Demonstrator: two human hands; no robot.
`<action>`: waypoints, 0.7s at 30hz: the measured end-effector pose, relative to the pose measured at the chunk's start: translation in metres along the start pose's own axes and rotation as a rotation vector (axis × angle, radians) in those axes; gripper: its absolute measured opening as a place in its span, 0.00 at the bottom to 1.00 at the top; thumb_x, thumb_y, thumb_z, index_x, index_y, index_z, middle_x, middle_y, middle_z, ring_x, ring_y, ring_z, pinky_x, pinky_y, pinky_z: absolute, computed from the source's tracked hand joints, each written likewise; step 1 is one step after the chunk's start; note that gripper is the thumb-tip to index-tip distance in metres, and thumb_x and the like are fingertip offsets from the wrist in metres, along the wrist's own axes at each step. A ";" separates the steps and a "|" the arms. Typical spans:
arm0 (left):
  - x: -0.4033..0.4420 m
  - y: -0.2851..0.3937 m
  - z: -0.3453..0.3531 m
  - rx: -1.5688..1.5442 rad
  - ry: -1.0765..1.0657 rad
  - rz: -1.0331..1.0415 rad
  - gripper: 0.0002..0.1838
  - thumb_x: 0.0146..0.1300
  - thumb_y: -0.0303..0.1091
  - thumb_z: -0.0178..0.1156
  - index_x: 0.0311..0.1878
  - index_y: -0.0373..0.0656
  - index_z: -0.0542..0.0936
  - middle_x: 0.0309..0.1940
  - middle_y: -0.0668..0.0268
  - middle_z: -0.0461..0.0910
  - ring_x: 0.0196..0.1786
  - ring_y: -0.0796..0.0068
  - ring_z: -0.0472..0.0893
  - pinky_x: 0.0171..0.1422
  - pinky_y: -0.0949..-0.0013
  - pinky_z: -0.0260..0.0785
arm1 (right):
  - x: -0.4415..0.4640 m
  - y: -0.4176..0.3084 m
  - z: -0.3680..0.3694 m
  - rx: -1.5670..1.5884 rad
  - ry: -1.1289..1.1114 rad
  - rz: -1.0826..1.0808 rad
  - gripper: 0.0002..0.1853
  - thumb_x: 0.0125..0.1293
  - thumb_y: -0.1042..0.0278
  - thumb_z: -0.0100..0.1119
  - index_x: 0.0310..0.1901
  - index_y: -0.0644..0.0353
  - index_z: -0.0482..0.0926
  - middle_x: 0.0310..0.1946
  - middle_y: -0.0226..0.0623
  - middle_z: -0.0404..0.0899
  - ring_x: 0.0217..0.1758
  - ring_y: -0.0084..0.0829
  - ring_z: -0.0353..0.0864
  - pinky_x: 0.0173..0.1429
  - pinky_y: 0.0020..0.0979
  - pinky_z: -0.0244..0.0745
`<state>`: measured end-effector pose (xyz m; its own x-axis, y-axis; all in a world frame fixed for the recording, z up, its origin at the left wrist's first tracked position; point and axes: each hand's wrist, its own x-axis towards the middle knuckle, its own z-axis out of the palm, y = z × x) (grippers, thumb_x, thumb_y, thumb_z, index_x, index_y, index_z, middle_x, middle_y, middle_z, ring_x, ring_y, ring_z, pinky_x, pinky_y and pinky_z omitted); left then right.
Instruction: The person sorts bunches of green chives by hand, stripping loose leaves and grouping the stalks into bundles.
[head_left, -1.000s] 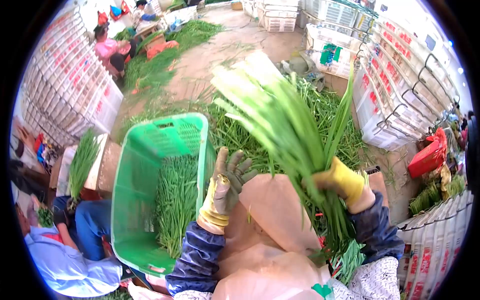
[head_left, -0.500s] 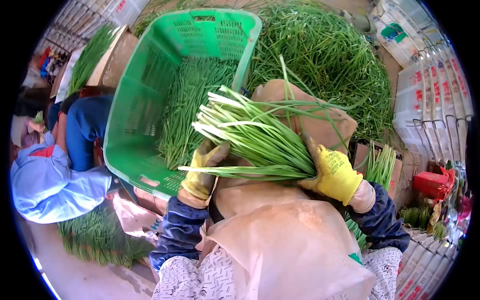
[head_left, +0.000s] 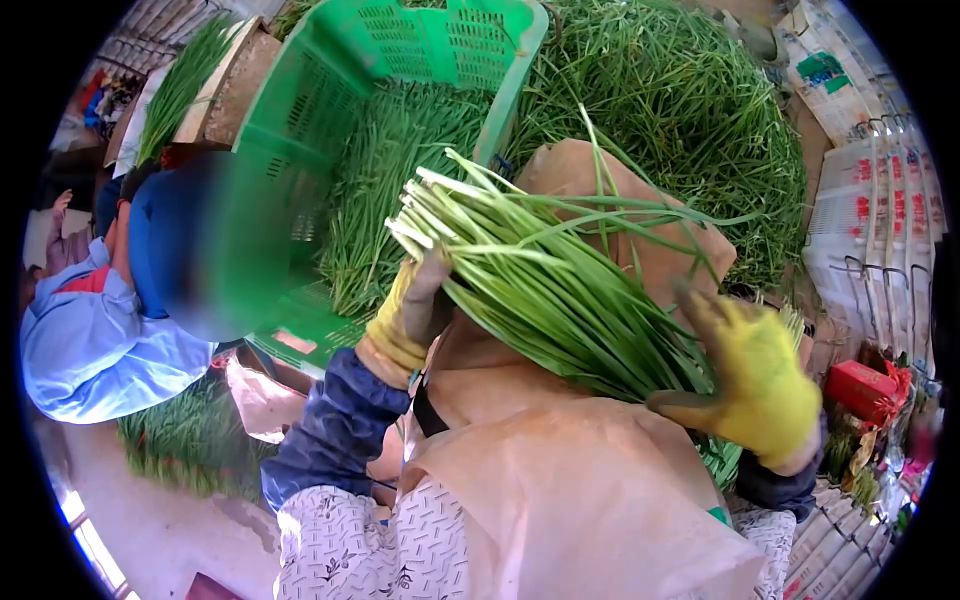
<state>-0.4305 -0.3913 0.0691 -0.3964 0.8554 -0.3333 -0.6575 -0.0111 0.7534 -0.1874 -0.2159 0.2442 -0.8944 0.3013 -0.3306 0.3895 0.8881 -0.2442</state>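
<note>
A bundle of garlic chives [head_left: 560, 285] lies slantwise above my lap, pale stem ends at upper left and green leaves toward lower right. My left hand [head_left: 420, 300], in a yellow glove with dirty fingertips, is closed round the bundle just below the pale ends. At the leafy end, my right hand [head_left: 755, 370], gloved the same way, has its thumb and fingers spread apart. Its thumb lies close to the leaf tips; whether it touches them I cannot tell. A few loose leaves stick out over my covered knee [head_left: 570, 165].
A green plastic crate [head_left: 515, 95] holding more chives stands ahead. Behind it at right is a big heap of greens [head_left: 670, 130]. A person in a blue smock [head_left: 120, 335] sits at left, near bundled chives [head_left: 185, 440]. White crates [head_left: 870, 235] and a red box [head_left: 862, 390] are at right.
My right hand has opened off the leaves and moved right and down. My left hand has shifted up onto the bundle's stem end. The leaves now hang lower toward the right.
</note>
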 end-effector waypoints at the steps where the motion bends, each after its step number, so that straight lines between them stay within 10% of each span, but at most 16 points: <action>1: 0.002 0.007 0.012 -0.105 -0.067 -0.001 0.40 0.62 0.58 0.60 0.68 0.40 0.64 0.63 0.60 0.71 0.64 0.64 0.72 0.71 0.59 0.62 | -0.001 0.002 -0.017 0.081 -0.024 -0.028 0.49 0.37 0.53 0.78 0.62 0.67 0.68 0.48 0.48 0.77 0.49 0.46 0.77 0.52 0.41 0.71; 6: 0.029 -0.005 0.009 -0.274 -0.210 -0.053 0.41 0.61 0.61 0.60 0.67 0.38 0.65 0.62 0.56 0.72 0.63 0.62 0.73 0.71 0.57 0.64 | 0.104 0.055 0.025 0.064 0.750 -0.053 0.37 0.53 0.49 0.68 0.60 0.64 0.71 0.53 0.51 0.75 0.54 0.47 0.76 0.59 0.43 0.68; 9: 0.040 -0.005 0.013 -0.214 -0.171 0.017 0.38 0.64 0.59 0.58 0.66 0.39 0.66 0.60 0.59 0.74 0.61 0.65 0.74 0.69 0.60 0.66 | 0.116 0.024 0.036 0.615 0.342 -0.082 0.39 0.53 0.46 0.67 0.61 0.67 0.70 0.51 0.55 0.74 0.59 0.50 0.71 0.63 0.47 0.64; 12: 0.039 0.004 0.027 -0.192 -0.178 0.038 0.36 0.66 0.58 0.54 0.67 0.39 0.65 0.59 0.61 0.73 0.61 0.69 0.74 0.68 0.63 0.66 | 0.110 -0.019 0.070 0.296 0.502 -0.256 0.40 0.52 0.49 0.69 0.61 0.69 0.70 0.48 0.55 0.74 0.59 0.53 0.69 0.63 0.47 0.63; 17: 0.046 0.031 0.045 -0.034 -0.314 0.297 0.42 0.60 0.64 0.59 0.66 0.39 0.66 0.57 0.59 0.74 0.59 0.68 0.75 0.65 0.64 0.68 | 0.096 -0.034 0.070 1.038 0.630 -0.081 0.28 0.58 0.77 0.64 0.61 0.70 0.70 0.52 0.47 0.78 0.53 0.39 0.79 0.60 0.33 0.71; 21: 0.062 0.045 0.066 -0.318 -0.498 0.204 0.41 0.58 0.56 0.64 0.68 0.41 0.63 0.60 0.54 0.73 0.58 0.62 0.77 0.64 0.60 0.70 | 0.099 -0.033 0.052 0.789 0.722 -0.080 0.21 0.60 0.77 0.62 0.57 0.66 0.75 0.51 0.49 0.80 0.52 0.39 0.81 0.57 0.32 0.73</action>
<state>-0.4424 -0.3041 0.1200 -0.2378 0.9578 0.1614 -0.7893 -0.2873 0.5426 -0.2772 -0.2333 0.1723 -0.7415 0.6158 0.2662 0.1249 0.5166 -0.8471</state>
